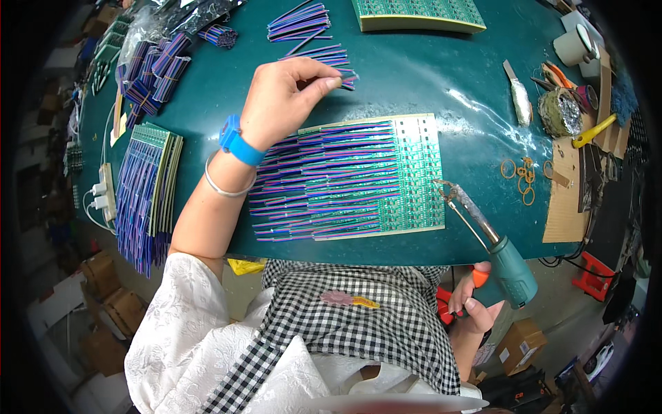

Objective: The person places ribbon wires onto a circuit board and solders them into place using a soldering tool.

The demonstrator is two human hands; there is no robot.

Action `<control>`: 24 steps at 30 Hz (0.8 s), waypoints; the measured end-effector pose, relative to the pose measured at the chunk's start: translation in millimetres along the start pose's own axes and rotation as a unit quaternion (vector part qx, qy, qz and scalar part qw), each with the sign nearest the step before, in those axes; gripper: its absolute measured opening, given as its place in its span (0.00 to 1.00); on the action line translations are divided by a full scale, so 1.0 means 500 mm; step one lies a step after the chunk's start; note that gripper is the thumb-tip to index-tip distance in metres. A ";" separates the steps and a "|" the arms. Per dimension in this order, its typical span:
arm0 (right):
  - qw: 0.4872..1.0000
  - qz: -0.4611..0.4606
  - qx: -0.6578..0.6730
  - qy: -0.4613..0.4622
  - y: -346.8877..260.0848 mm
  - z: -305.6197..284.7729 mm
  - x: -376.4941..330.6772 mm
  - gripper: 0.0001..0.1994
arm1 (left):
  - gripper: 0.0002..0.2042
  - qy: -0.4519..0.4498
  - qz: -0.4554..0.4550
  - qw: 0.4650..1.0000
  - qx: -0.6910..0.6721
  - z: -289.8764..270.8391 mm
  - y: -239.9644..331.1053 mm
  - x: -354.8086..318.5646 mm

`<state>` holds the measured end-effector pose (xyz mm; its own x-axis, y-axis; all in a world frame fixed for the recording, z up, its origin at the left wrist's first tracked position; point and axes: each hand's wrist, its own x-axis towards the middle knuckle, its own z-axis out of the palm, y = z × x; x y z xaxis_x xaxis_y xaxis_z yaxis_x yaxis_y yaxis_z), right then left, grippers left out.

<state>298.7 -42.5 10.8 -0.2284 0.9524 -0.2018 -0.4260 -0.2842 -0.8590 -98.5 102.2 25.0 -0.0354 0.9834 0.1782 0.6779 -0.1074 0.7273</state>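
Observation:
My left hand (pixel 279 100) is closed in a pinch over the far side of the table, its fingertips on the ends of thin blue, red and black wires (pixel 349 77). More such wires (pixel 324 54) lie loose just beyond it. Below the hand is a panel of green circuit boards (pixel 417 172), with rows of wires (pixel 331 181) stretching left across it. At the lower right, my right hand (pixel 474 314) grips a green soldering gun (pixel 514 272) with an orange trigger. Its metal tip (pixel 441 183) points at the panel's right edge.
Wired boards (pixel 148 186) are stacked at the left, near bundled wires (pixel 155 69) and a power strip (pixel 103 193). A stack of boards (pixel 420 15) stands at the back. Rubber bands (pixel 526 179), a foil-wrapped roll (pixel 562 114), a white mug (pixel 574 47) and cardboard (pixel 564 207) are at the right.

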 end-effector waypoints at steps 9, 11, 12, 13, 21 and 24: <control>1.000 0.013 -0.006 -0.001 0.002 0.000 -0.009 0.31 | 0.07 -0.010 0.030 0.999 -0.006 0.015 -0.013 -0.009; 1.000 0.012 -0.006 0.003 0.001 -0.001 -0.014 0.31 | 0.08 0.016 0.065 0.998 0.009 0.019 -0.010 -0.014; 1.000 0.012 -0.008 0.005 0.000 -0.001 -0.014 0.31 | 0.08 0.014 0.066 0.998 0.007 0.020 0.001 -0.020; 1.000 0.010 -0.009 0.011 0.000 -0.002 -0.019 0.31 | 0.08 -0.025 0.017 0.999 -0.035 0.021 0.025 -0.027; 0.998 0.046 -0.050 0.018 -0.016 -0.009 -0.045 0.33 | 0.15 -0.188 0.115 0.968 -0.120 0.093 0.116 -0.146; 0.998 0.041 -0.052 -0.008 -0.017 -0.016 -0.052 0.32 | 0.18 -0.225 0.095 0.966 -0.088 0.112 0.115 -0.175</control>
<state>315.3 -63.9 19.5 -0.2719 0.9248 -0.2661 -0.3131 -0.3465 -0.8843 -15.5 18.3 14.0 0.4260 0.9037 0.0421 0.5048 -0.2760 0.8179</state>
